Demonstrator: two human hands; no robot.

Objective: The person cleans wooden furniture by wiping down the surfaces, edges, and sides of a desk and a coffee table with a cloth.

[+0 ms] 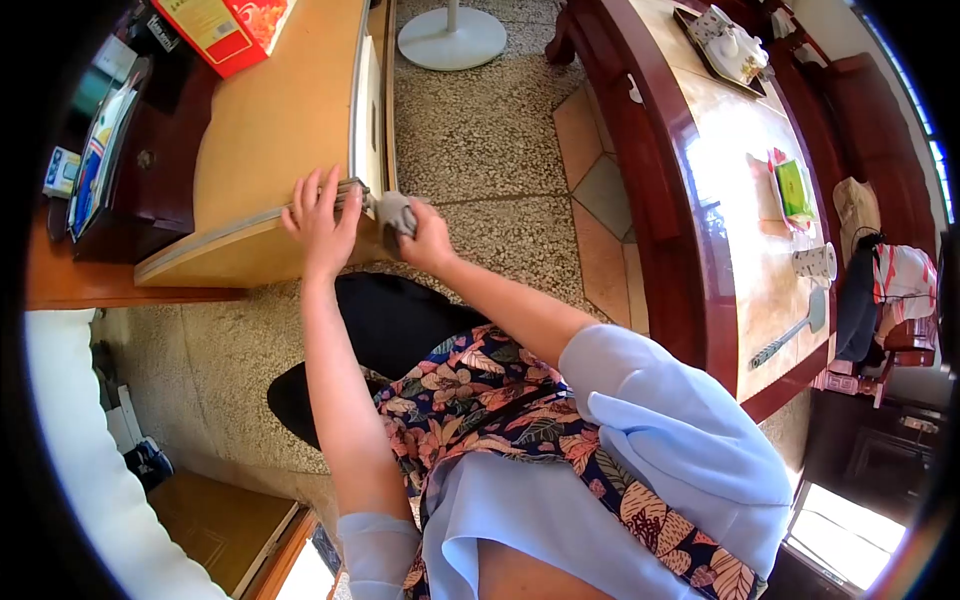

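Observation:
My left hand (325,228) lies on the corner of a light wooden cabinet (270,130), its fingers stretched out over the top edge. Just to its right, my right hand (430,240) is closed around a bunched grey cloth (396,212). The cloth is right at the cabinet's front corner, beside the pale door front (370,110). Part of the cloth is hidden by my right fingers.
A red box (228,35) and a dark wooden organizer (150,170) stand on the left. To the right, a long dark red table (700,200) carries a tea tray (715,55), a green packet (793,190), a patterned cup (815,262) and a fly swatter (790,332). A round white base (452,42) stands on the floor ahead.

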